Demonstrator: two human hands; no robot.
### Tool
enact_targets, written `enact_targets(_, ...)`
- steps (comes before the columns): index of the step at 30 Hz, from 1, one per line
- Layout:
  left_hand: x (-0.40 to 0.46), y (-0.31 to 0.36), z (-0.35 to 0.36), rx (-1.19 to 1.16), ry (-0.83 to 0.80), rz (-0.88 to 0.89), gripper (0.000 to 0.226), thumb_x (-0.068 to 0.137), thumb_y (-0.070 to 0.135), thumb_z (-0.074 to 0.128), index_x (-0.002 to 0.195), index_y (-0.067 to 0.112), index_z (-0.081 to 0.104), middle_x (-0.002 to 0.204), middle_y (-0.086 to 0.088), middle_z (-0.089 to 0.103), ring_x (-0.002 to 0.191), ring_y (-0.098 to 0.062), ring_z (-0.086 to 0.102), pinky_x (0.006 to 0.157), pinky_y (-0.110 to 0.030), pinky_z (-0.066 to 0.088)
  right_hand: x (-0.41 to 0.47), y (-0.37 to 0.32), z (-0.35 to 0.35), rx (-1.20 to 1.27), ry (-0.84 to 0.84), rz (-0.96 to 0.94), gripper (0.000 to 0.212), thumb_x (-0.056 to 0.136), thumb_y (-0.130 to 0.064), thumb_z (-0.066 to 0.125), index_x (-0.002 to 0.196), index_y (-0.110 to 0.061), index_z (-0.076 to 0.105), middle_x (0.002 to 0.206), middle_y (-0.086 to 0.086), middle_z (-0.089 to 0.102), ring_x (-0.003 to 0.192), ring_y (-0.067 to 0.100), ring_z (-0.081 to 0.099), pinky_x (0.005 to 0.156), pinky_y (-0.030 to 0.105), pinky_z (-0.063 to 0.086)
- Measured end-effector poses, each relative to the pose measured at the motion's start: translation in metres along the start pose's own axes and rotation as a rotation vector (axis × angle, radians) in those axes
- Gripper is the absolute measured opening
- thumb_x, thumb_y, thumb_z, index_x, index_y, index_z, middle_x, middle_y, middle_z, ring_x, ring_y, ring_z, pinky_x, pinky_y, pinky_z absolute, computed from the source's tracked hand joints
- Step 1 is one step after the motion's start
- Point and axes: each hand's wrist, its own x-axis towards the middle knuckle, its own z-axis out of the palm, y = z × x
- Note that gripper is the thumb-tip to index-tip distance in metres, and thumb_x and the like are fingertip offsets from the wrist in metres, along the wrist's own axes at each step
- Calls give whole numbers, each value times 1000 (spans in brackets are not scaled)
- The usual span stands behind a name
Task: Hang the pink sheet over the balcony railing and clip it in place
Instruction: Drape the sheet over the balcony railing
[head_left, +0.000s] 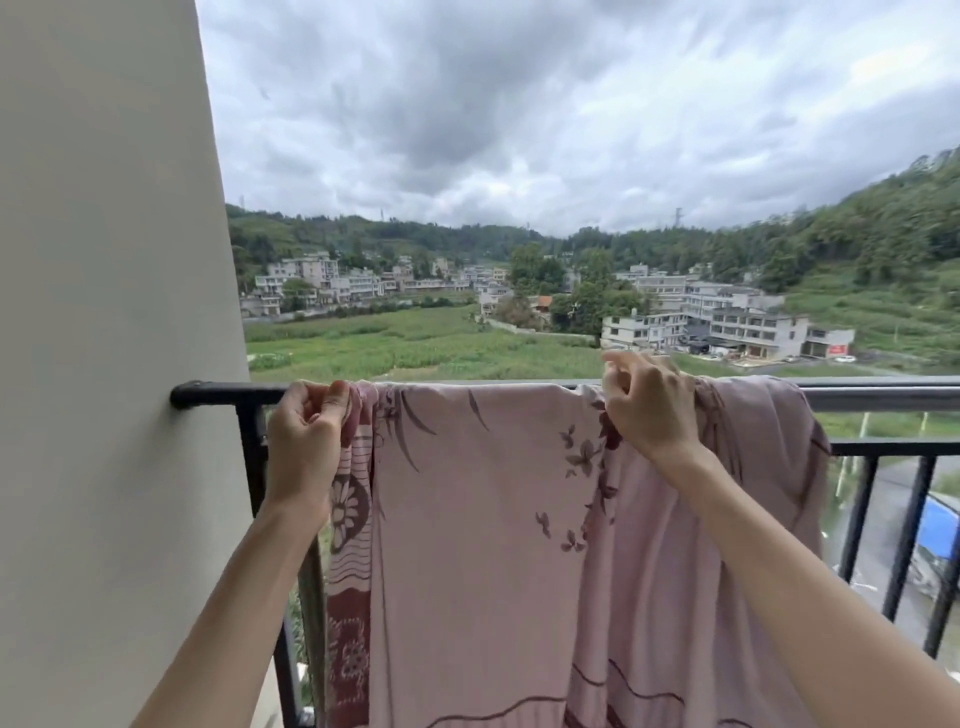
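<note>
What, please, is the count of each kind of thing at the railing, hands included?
Hands: 2, left and right, each with a grip on the sheet
Sheet: 1, pink, draped over the railing
Railing: 1, black
Clips: 0 in view
Total: 4

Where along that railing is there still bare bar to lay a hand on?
Two bare stretches of the top rail: a short one between the wall and the left hand, and a longer one running right from the pink sheet's bunched edge. Between them the sheet covers the bar, gripped by the left hand and the right hand.
</note>
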Motion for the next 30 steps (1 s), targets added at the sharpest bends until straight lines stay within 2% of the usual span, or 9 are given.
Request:
enact_targets(3, -9, 2, 14, 21, -30, 17, 27, 93, 21, 54, 66, 19, 51, 62, -2, 52, 49, -7, 47, 47, -17, 42, -20, -42, 18, -56, -123, -291, 55, 91, -52, 44, 132, -16, 50, 131, 2, 55, 125, 23, 43, 107, 44, 16)
enact_targets(7, -13, 2, 13, 11, -51, 14, 27, 94, 19, 53, 67, 19, 52, 61, -2, 53, 53, -11, 48, 52, -20, 42, -24, -68, 43, -89, -154, -441, 29, 95, -40, 44, 111, -26, 64, 117, -6, 65, 110, 20, 55, 86, 31, 21)
enact_targets(10, -13, 3, 3, 13, -55, 14, 25, 94, 21, 53, 70, 17, 53, 66, -8, 56, 64, -17, 54, 56, -16, 47, -15, -54, 39, 84, -143, -348, 22, 92, -33, 53, 98, -26, 72, 95, 2, 73, 90, 26, 65, 71, 29, 37)
enact_targets(12, -12, 6, -1, -14, -40, -32, 24, 94, 23, 53, 70, 17, 54, 70, -9, 57, 68, -23, 54, 64, -32, 48, -8, -30, 27, 40, -96, -252, 21, 92, -27, 53, 99, -21, 72, 88, 8, 74, 84, 30, 65, 65, 30, 41)
enact_targets(19, -6, 14, 3, -145, 116, -123, 28, 92, 20, 54, 65, 19, 49, 67, -3, 50, 64, -18, 45, 61, -33, 39, 22, 21, -16, -11, 117, 274, 29, 89, -2, 43, 108, -3, 65, 108, 25, 66, 101, 39, 60, 82, 37, 43)
enact_targets(21, -10, 12, 5, -114, 57, -117, 25, 92, 19, 55, 67, 17, 53, 68, -3, 54, 67, -19, 50, 64, -34, 42, 14, 0, -5, 7, 87, 164, 40, 88, -5, 44, 126, -7, 55, 123, 18, 61, 117, 32, 53, 107, 39, 29)
enact_targets(24, -19, 9, 10, -73, 7, -110, 20, 92, 20, 56, 72, 16, 57, 72, -4, 59, 71, -19, 55, 72, -38, 46, -8, -36, 14, 32, -53, -223, 49, 93, -31, 48, 138, -12, 41, 140, 6, 49, 132, 20, 39, 116, 42, 7)
enact_targets(27, -24, 11, 16, -86, 6, -84, 23, 93, 15, 54, 70, 15, 56, 62, 3, 58, 61, -11, 53, 65, -28, 44, -21, -63, 35, -29, -273, -418, 55, 91, -50, 47, 138, -21, 43, 140, -1, 48, 131, 18, 40, 112, 42, 18)
enact_targets(30, -25, 10, 15, -98, 9, -82, 24, 93, 14, 54, 69, 15, 56, 57, 3, 55, 56, -11, 49, 60, -26, 41, -21, -62, 43, 66, -223, -385, 34, 92, -38, 50, 123, -26, 60, 123, -4, 63, 117, 18, 53, 97, 32, 31)
